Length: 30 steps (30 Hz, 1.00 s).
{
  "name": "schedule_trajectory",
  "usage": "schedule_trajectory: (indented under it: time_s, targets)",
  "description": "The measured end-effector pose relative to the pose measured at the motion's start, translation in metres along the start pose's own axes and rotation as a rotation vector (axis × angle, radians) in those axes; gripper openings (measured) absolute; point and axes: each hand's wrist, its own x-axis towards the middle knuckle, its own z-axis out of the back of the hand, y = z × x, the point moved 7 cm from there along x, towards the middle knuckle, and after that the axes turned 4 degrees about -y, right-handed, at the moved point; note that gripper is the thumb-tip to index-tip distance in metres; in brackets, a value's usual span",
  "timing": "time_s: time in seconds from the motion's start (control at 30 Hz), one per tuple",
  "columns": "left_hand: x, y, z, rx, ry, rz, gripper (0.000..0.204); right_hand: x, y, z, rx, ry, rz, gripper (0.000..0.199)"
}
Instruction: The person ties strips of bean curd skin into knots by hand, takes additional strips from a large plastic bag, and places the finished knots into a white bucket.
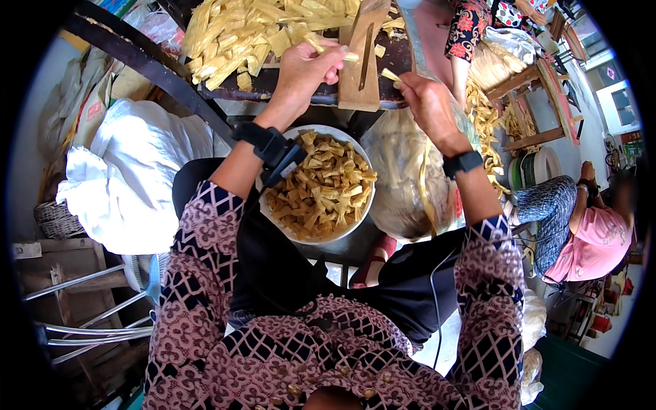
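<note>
My left hand (307, 74) is closed on a flat, pale-yellow strip (314, 42), whose end shows beside the fingers. It is at the left edge of an upright wooden board with a long slot (364, 65). To the right of that board, my right hand (429, 102) pinches another pale-yellow strip (390, 74); only its short tip shows. Behind my left hand lies a heap of similar yellow strips (232, 41) on a dark table (256, 86). Below my hands, a white basin (370, 208) holds many short, folded yellow-brown pieces (318, 184).
A clear plastic bag of pale strips (393, 154) stands right of the basin. White sacks (137, 171) and metal tubes (102, 331) are at the left. Two other people are at the right, one with a pink top (598, 239), one with a flowered sleeve (467, 31) near a wooden frame (547, 102).
</note>
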Motion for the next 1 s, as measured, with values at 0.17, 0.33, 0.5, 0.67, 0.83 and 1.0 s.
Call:
schedule_trajectory:
  time_s: [0.17,0.33,0.5,0.67,0.83,1.0]
  targets:
    - [-0.045,-0.004,-0.019,0.608,0.273,0.024,0.025,-0.018,0.000,0.007,0.473,0.072,-0.610,0.015]
    - [-0.073,0.008,-0.030,0.460,0.296,-0.003,0.030,-0.018,0.021,0.013,0.833,-0.023,-0.751,0.019]
    - [-0.104,0.035,-0.069,-0.290,0.486,0.560,0.051,-0.008,0.055,0.017,0.917,-0.157,-0.671,0.018]
    - [-0.105,0.046,-0.075,-0.601,0.617,0.490,0.044,-0.041,0.088,0.021,0.993,-0.195,-0.841,0.024]
    - [-0.117,0.073,-0.079,-0.483,0.578,0.613,0.031,-0.103,0.095,0.015,1.064,-0.303,-1.009,0.019]
    - [-0.138,0.062,-0.073,-0.330,0.349,0.663,0.016,-0.099,0.077,0.040,0.575,-0.258,-0.733,0.015]
